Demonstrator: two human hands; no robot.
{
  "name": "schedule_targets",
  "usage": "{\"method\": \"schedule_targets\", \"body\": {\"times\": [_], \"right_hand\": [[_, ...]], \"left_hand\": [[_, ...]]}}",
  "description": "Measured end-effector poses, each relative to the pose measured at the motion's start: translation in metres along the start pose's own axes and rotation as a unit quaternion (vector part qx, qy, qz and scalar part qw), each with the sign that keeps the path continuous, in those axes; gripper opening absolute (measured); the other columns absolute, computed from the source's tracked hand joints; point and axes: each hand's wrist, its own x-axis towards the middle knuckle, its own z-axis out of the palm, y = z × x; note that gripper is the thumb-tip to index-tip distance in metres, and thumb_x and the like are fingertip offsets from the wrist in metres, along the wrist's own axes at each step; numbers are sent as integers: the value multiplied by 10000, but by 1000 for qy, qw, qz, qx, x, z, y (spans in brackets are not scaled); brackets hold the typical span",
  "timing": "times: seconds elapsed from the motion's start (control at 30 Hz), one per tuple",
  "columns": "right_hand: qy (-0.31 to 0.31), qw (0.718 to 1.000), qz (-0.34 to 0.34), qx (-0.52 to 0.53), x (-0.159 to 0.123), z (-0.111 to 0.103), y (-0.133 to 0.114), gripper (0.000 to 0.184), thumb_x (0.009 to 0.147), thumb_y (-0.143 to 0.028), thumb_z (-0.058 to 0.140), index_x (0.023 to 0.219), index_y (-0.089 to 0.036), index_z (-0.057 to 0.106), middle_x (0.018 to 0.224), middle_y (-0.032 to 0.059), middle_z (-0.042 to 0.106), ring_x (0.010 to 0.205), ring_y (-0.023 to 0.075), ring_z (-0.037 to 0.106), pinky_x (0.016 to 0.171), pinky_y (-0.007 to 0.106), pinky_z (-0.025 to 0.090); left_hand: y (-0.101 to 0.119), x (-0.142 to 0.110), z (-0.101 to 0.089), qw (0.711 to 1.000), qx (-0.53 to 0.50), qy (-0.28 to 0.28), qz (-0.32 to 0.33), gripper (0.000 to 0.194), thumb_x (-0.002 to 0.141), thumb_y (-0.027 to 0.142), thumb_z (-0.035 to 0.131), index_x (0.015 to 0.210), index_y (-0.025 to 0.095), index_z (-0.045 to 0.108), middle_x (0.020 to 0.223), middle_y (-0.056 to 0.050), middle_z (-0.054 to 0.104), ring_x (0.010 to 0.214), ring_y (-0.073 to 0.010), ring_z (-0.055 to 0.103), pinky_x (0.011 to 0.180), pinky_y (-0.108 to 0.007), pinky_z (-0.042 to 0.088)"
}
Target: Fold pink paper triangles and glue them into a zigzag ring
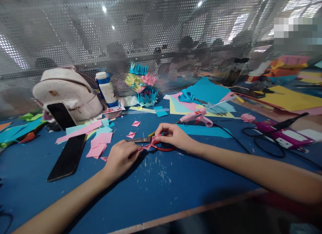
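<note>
Both hands meet over the blue table, pinching one small folded piece of pink paper [148,146]. My left hand [122,157] is closed on its left end, and my right hand [173,135] grips its upper right part between thumb and forefinger. Just behind and under the paper lies a pair of scissors [141,140] with red handles, partly covered by the paper and fingers. Beyond the hands are small folded pink pieces [136,123]. Left of my left hand rests a loose stack of pink paper squares [99,143]. Tiny paper scraps [162,173] dot the table nearer me.
A pink glue gun [195,116] with a cord stands behind my right hand. Left are a phone [67,157], a backpack [66,90] and a bottle [107,88]. Folded-paper flowers [147,96] stand at the back. A purple device [284,135] with cables lies right.
</note>
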Motion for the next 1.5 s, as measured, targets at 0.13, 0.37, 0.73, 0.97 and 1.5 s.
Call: {"method": "schedule_targets", "body": {"times": [0.13, 0.37, 0.73, 0.97, 1.5], "right_hand": [[-8, 1000, 0, -30, -1, 0, -1, 294, 817, -443, 726, 823, -169, 617, 862, 34, 682, 795, 149, 622, 726, 290, 492], [-26, 996, 8, -88, -4, 0, 0, 294, 853, -455, 679, 846, -168, 616, 828, 22, 661, 638, 103, 523, 583, 244, 399], [-54, 993, 23, -106, -7, 3, -3, 251, 869, -418, 647, 850, -174, 591, 689, -23, 582, 552, 90, 430, 501, 223, 301], [-56, 990, 5, -127, -7, 6, -7, 196, 865, -363, 645, 843, -172, 606, 734, -24, 572, 565, 85, 393, 520, 229, 281], [-51, 988, -32, -139, -8, 5, -6, 199, 897, -381, 639, 917, -183, 626, 841, -1, 624, 680, 108, 502, 623, 241, 384]], "left_hand": [[0, -1, -1, 999, -20, -15, -24, 378, 1046, 348, 451, 802, 172, 679, 634, 11, 647, 555, -111, 538, 606, -261, 368], [3, 2, -6, 997, -43, -39, -49, 396, 1045, 355, 442, 790, 178, 687, 642, 14, 661, 540, -107, 535, 623, -264, 397], [4, 3, -8, 996, -56, -45, -60, 408, 1036, 360, 456, 744, 179, 676, 623, 11, 654, 550, -116, 525, 587, -257, 372], [5, 4, -9, 995, -61, -49, -68, 390, 1028, 348, 464, 766, 187, 702, 629, 8, 661, 558, -119, 536, 578, -255, 382], [4, 3, -8, 993, -59, -64, -82, 389, 1023, 356, 466, 758, 184, 693, 624, 12, 648, 547, -122, 506, 585, -248, 368]]}}
